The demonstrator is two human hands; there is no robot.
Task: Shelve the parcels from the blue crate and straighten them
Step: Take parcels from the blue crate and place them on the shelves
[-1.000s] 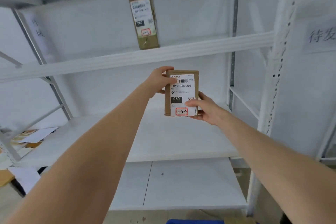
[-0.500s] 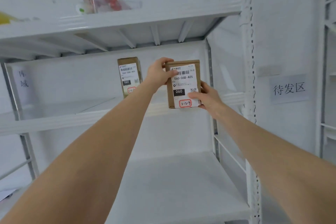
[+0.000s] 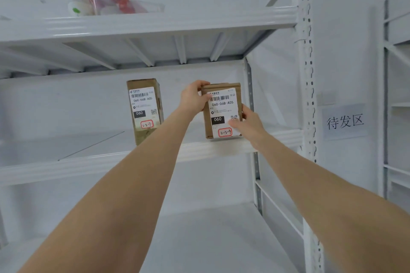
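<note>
Two hands are being used on one parcel [image 3: 221, 110], label facing out, at the right end of the mid shelf [image 3: 88, 163]. Its top-left corner is being gripped by the left hand [image 3: 192, 98], fingers [image 3: 200, 84] curled over the top edge w/ thumb on the label face. Its lower right is being pinched by the right hand [image 3: 249, 123], one digit lying across the label front, the rest on the right side. Both sets of fingers are thus clamped on the parcel. A diagonal grip is prob. being used so tilt can be controlled: top corner steers, bottom corner carries.

The parcel is being held upright, base at or just above the shelf's front lip; whether it's touching can't be told. A 2nd parcel [image 3: 144, 108] is standing upright on the same shelf, to the left and well apart, label also to the front. The row is prob. being built w/ labels readable from the aisle.

Step judged: set-down being done, straightening not yet done. Next, the base needs seating flat and the face squaring w/ the 2nd parcel's. Risk: a tallish box could be tipped if let go near the lip.

No blue crate is in view. Clutter [image 3: 115, 0] is lying on the top shelf [image 3: 155, 24]; a sign [image 3: 345, 122] is stuck on the wall right of the post [image 3: 307, 73].
</note>
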